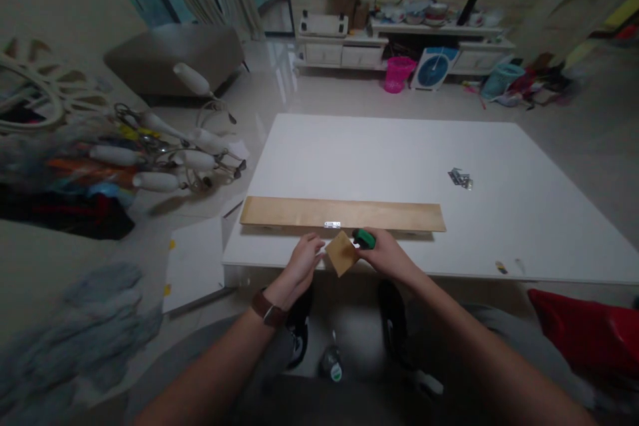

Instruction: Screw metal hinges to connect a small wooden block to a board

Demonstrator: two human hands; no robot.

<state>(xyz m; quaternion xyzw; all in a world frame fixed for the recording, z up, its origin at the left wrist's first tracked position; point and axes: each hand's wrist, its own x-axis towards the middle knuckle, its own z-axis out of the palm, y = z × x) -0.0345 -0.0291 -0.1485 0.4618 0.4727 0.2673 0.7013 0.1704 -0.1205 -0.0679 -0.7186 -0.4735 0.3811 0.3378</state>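
A small square piece of tan board [342,253] is tilted cornerwise between my hands at the table's near edge. My right hand [383,254] grips a green-and-black tool [364,238] whose exact kind I cannot make out; its lower fingers reach the square's right corner. Just left of the square is my left hand [303,258], fingers slightly curled and apart; whether the fingertips touch the square is unclear. Beyond both hands lies a long wooden board [299,211], slightly raised above the tabletop. A small metal hinge [332,224] sits at its near edge.
The white table [379,153] carries a pile of metal hinges [460,178] at right and a small dark-and-yellow item [500,267] near its front edge. Lamp parts [194,160] crowd the left. A bottle [331,365] stands between my feet; red fabric [584,329] is at right.
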